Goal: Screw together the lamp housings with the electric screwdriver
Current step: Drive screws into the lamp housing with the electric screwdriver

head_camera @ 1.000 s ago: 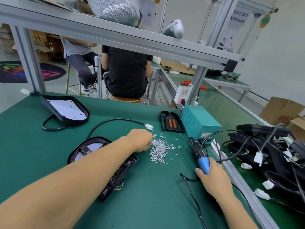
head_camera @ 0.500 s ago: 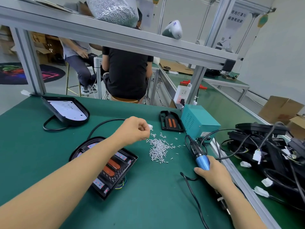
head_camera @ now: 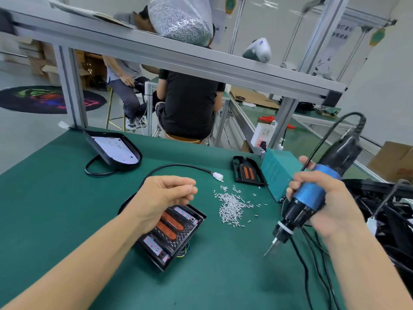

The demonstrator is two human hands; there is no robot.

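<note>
In the head view, the electric screwdriver (head_camera: 310,198) is gripped in the right hand (head_camera: 328,202), the fingers being curled round its blue barrel; it is held clear of the green surface (head_camera: 55,209), tilted, with the bit pointed down and to the left and the cable arched above. The left hand (head_camera: 165,198) is raised over the near lamp housing (head_camera: 172,233), its fingertips curled together; something small seems to be pinched between thumb and fingers, though what it is cannot be told. That housing is laid open side up on the surface, its orange strips and red points exposed, and is partly covered by the left wrist. A loose pile of screws (head_camera: 231,206) is scattered on the surface between the two hands. A second housing (head_camera: 114,151) is propped near the far left edge, and a smaller black part (head_camera: 247,172) is seen just beside a teal box (head_camera: 277,173). A white connector (head_camera: 218,176) on a black lead is lying beyond the screws. A bag of screws (head_camera: 181,21) is set on the shelf above.
</note>
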